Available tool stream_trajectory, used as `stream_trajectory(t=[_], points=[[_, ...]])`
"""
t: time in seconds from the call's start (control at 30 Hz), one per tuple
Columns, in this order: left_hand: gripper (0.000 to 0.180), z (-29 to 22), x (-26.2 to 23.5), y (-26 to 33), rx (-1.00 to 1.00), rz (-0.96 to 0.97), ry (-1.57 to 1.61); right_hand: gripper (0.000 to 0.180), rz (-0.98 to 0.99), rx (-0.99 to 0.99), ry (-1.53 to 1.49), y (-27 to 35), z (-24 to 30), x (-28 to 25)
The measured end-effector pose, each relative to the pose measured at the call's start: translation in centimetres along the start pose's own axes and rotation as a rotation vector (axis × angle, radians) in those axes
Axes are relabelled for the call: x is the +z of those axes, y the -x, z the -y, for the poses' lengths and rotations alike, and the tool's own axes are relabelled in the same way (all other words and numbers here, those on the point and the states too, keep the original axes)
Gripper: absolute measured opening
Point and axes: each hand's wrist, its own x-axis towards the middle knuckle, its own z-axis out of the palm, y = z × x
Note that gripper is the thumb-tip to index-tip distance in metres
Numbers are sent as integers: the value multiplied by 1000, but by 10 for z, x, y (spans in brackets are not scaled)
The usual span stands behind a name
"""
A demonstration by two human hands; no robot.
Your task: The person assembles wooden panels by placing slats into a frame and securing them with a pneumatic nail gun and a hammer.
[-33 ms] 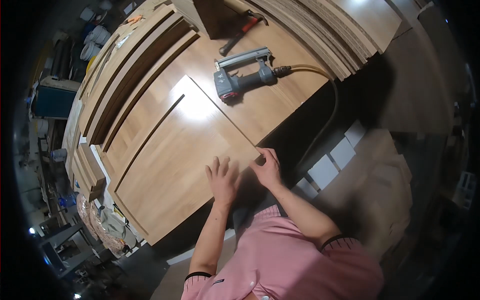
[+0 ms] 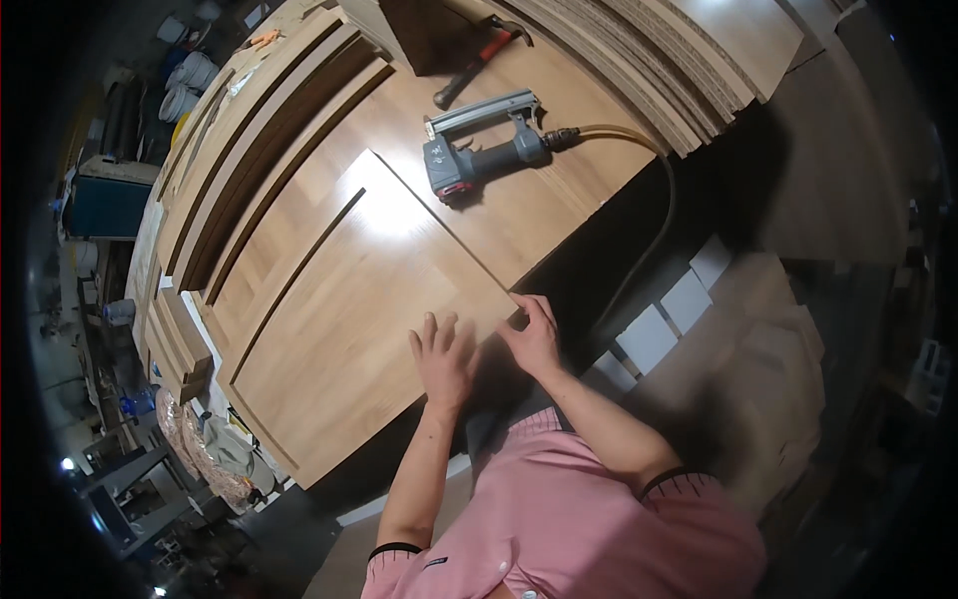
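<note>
Here, right grip [image 2: 533, 337] narrow around board [image 2: 339, 319] corner, left grip [image 2: 446, 367] wide over it.

The wood-grained panel [image 2: 339, 329] gripped by the right hand [image 2: 532, 337] looked smooth and glossy. Beyond the grip, the nail gun [image 2: 497, 160] had a matt grey body and shiny metal magazine [image 2: 484, 111]; farther off, stacked boards [image 2: 649, 75] showed rough edges.

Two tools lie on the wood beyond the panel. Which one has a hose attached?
The nail gun: the grey one, nearer the panel, with a hose at its handle end. The hammer, partly red, has none.
</note>
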Motion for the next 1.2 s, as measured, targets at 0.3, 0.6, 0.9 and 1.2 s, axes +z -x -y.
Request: stream_trajectory(t=[0.3,0.6,0.9,1.2], points=[[57,-4,-1,-6,-4,-8,-16,37,-34,-314,250,-107,25,-44],[54,-1,-3,-1,-45,-25,-24,90,443,-655,759,-265,98,29],[53,2,-4,-1,-44,-82,-16,92,664,-400,453,-251,108,-5],[52,6,6,8,-31,-121,-1,46,570,192,-81,-59,102,-126]])
